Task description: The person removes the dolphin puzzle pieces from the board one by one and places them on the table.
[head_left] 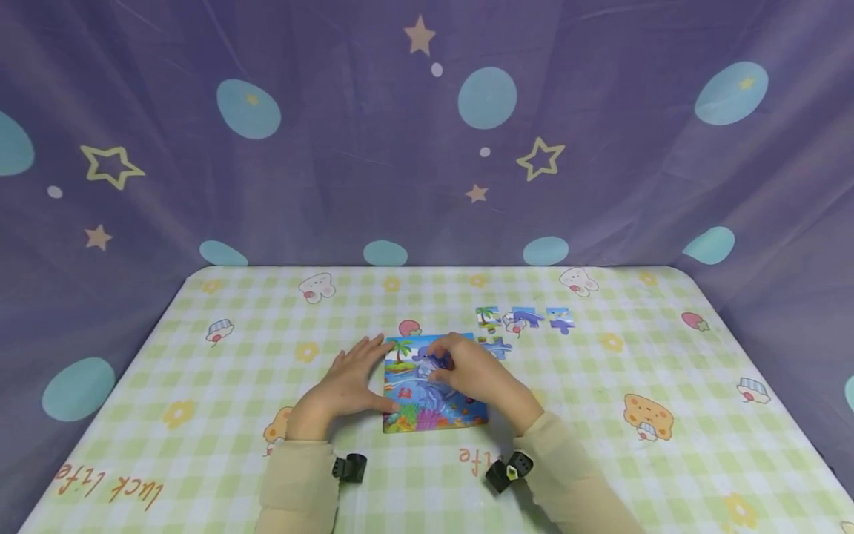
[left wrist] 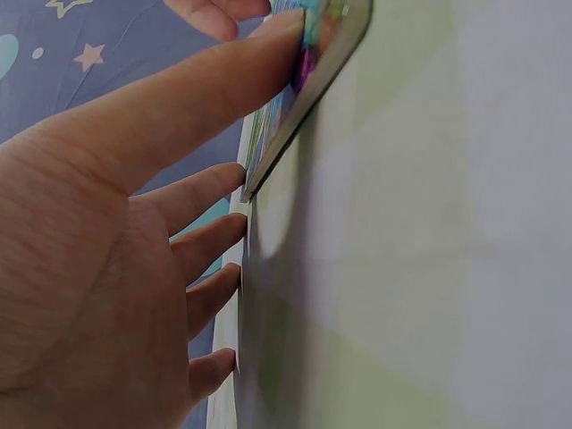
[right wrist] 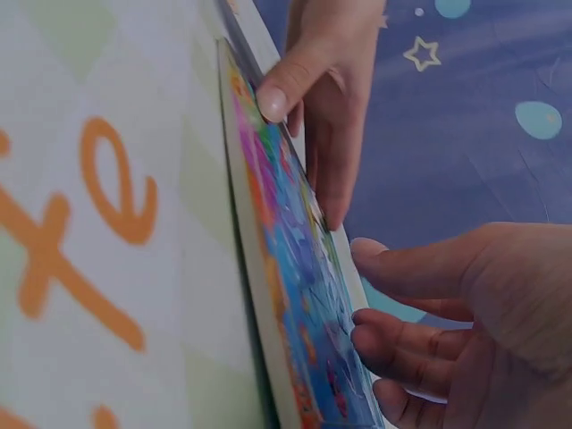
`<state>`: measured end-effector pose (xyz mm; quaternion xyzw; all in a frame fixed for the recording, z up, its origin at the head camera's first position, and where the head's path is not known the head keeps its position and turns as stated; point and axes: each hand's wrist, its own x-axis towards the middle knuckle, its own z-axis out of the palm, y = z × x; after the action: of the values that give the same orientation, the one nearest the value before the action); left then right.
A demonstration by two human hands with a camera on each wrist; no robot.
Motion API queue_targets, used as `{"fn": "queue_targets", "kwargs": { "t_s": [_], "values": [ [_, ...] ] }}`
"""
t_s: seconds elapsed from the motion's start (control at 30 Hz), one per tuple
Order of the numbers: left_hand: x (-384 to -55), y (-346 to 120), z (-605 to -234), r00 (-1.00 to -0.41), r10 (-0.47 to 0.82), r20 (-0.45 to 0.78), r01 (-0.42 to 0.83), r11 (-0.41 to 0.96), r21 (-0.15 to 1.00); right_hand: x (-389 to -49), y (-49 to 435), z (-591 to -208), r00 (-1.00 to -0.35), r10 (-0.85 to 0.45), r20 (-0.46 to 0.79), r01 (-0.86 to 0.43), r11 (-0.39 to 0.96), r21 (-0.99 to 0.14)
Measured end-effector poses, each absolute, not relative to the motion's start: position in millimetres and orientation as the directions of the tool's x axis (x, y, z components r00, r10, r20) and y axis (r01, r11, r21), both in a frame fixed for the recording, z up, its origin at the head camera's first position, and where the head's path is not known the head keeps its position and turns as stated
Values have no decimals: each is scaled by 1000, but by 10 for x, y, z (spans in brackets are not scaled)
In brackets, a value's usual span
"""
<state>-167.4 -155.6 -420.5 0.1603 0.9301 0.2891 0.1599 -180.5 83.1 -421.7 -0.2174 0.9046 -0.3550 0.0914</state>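
A dolphin picture puzzle board [head_left: 408, 393] lies flat on the table, showing a palm tree, sea and coral. My left hand [head_left: 343, 382] rests at its left side, thumb laid on the lower left edge, the other fingers stretched along the side; the left wrist view shows them straight. Over the upper middle of the board is my right hand [head_left: 475, 368]. Its thumb [right wrist: 368, 253] and bent fingertips stand apart at the picture surface, and no loose piece shows between them. Past the board's upper right corner lie several loose jigsaw pieces [head_left: 527, 317], one [head_left: 497, 347] partly behind the right hand.
A green-checked cloth [head_left: 233, 400] with printed cartoons covers the table. Purple fabric [head_left: 360, 170] with stars and blue ovals hangs behind and at both sides. A small black device sits at each wrist.
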Motion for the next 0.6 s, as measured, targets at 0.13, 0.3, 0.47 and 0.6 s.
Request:
{"fn": "queue_targets", "kwargs": {
  "t_s": [0.13,0.3,0.47,0.6],
  "values": [
    [-1681,-1566,-4215,-899,390,-200,205,777,595,-1779,786,-4228,-879,-476,-32,-352,691,-632],
    [-1686,-1571,-4216,-900,389,-196,206,777,596,-1770,762,-4222,-878,-474,-64,-347,724,-596],
    [-1694,-1566,-4222,-901,386,-199,204,780,591,-1768,764,-4215,-869,-486,-89,-350,732,-585],
    [-1696,-1569,-4225,-902,384,-200,204,783,587,-1765,762,-4220,-862,-498,-92,-360,729,-582]
  ]
}}
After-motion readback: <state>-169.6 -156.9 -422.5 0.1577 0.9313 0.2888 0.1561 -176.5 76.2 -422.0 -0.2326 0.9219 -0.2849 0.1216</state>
